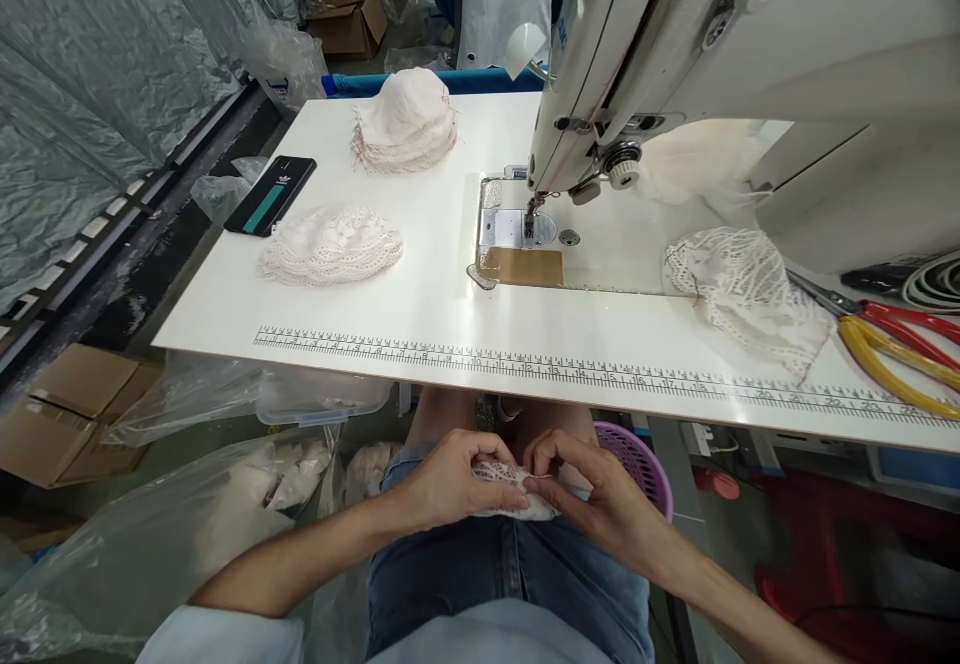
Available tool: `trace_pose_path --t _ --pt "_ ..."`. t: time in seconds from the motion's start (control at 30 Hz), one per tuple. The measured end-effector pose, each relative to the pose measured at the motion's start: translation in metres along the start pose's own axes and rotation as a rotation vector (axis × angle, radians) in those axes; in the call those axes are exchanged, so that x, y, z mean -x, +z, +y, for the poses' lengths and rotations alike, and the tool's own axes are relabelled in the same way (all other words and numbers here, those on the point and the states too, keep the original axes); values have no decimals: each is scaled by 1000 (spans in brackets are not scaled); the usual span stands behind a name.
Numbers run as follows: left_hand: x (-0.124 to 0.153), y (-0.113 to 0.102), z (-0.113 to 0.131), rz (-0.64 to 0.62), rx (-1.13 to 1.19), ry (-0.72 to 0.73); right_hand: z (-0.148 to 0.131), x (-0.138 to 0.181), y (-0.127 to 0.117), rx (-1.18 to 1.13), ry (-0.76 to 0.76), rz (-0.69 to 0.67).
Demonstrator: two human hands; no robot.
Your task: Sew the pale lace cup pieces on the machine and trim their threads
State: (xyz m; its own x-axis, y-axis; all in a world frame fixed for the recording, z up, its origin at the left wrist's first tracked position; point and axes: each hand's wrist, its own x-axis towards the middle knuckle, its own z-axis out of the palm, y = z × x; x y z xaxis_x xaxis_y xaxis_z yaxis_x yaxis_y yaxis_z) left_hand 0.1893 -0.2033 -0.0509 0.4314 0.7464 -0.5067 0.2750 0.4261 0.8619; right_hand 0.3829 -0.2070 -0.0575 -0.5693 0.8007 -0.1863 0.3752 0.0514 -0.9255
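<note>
Over my lap, below the table's front edge, my left hand [450,479] and my right hand [592,489] pinch a small piece of white lace [510,489] between them, fingers closed on it. Up on the white table [420,294] stands the sewing machine [675,54], its needle [531,214] over the metal plate. A pile of lace pieces [330,244] lies at the left, a stack of cup-shaped pieces [405,124] behind it, and more lace [742,284] at the right.
A black phone [271,194] lies at the table's left edge. Red and yellow scissors [892,339] rest at the right. A ruler strip [585,372] runs along the front edge. Plastic bags [150,534], cardboard boxes [67,409] and a purple basket [637,459] sit below.
</note>
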Motion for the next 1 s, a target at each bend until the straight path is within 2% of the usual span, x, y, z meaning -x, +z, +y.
trace_pose_path --t 0.27,0.53,0.77,0.9,1.0 --pt "2 -2 -3 -35 -53 57 3 -2 0 -189 80 -32" --pt "3 -7 5 -66 -75 8 -10 -2 -6 -85 61 -61" --pt "4 -12 5 -77 99 -57 -6 -4 -17 -255 147 -241" --pt "5 -16 1 -110 255 -117 2 -2 -20 -216 204 -270" --pt "6 -18 -2 -84 353 -144 3 -1 -22 -198 179 -306"
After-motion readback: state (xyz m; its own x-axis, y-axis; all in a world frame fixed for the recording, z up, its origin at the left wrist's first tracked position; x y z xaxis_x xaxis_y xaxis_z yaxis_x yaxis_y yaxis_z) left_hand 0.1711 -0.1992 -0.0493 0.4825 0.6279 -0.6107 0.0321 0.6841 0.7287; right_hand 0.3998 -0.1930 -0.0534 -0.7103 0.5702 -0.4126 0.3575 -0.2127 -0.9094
